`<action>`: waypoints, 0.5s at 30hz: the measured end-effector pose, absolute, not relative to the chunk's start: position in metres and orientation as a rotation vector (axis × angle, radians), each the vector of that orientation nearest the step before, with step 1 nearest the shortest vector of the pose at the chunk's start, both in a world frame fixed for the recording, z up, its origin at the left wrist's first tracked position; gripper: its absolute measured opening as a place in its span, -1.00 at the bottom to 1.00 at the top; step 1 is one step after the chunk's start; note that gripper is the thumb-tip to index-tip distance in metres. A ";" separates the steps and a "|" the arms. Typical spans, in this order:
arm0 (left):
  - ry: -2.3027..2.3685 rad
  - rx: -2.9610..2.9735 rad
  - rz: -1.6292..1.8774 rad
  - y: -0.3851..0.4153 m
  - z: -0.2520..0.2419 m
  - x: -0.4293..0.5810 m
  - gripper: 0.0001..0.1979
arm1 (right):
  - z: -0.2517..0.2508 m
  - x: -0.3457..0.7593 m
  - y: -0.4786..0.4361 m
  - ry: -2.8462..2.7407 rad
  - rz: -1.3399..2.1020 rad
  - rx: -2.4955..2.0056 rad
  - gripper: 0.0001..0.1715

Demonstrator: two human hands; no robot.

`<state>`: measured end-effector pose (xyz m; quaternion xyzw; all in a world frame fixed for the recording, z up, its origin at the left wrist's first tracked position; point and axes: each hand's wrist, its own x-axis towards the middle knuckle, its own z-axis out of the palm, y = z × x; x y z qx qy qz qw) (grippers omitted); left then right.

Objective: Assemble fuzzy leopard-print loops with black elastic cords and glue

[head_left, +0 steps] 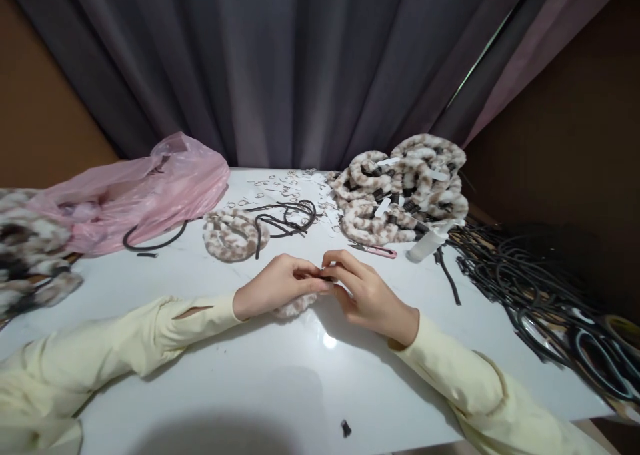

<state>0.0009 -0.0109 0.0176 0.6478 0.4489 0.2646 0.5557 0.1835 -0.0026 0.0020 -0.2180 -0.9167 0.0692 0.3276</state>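
My left hand (273, 288) and right hand (363, 295) have their fingers pinched together on the end of a fuzzy headband (295, 306). It rests on the bench (250, 375), near the pink snips (376, 249), on my side of them.

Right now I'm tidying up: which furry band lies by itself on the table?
The furry band beside the black cords, behind the left hand; the others are heaped or held.

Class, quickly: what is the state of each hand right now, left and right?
Left hand: closed, pinching the fuzzy band that lies under it.
Right hand: closed, fingertips pinching the same band's end.
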 end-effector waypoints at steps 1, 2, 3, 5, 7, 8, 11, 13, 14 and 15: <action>1.036 1.527 0.588 -0.009 0.018 0.000 -0.76 | 0.001 0.183 -0.003 -2.407 0.203 -0.558 -0.79; 1.014 1.516 0.542 -0.008 0.019 -0.002 -0.74 | 0.000 0.183 -0.002 -2.414 0.232 -0.546 -0.79; 0.995 1.491 0.489 -0.006 0.019 -0.003 -0.72 | 0.000 0.183 -0.002 -2.423 0.266 -0.532 -0.80; 0.948 1.404 0.398 -0.003 0.018 -0.004 -0.67 | -0.001 0.183 -0.002 -2.448 0.334 -0.505 -0.82; 0.883 1.271 0.374 -0.001 0.014 -0.003 -0.64 | 0.001 0.184 -0.001 -2.473 0.376 -0.502 -0.82; 0.854 1.200 0.392 0.000 0.012 -0.003 -0.63 | 0.003 0.185 -0.001 -2.480 0.382 -0.515 -0.80; 0.829 1.013 0.466 0.003 0.005 -0.003 -0.61 | 0.010 0.188 0.000 -2.406 0.361 -0.617 -0.76; 0.842 0.916 0.522 0.005 0.000 -0.002 -0.59 | 0.014 0.189 -0.001 -2.309 0.361 -0.732 -0.88; 0.849 0.877 0.546 0.005 -0.002 -0.002 -0.59 | 0.016 0.189 -0.002 -2.277 0.389 -0.808 -0.92; 0.851 0.845 0.567 0.004 -0.004 -0.002 -0.58 | 0.017 0.188 -0.002 -2.263 0.435 -0.892 -0.87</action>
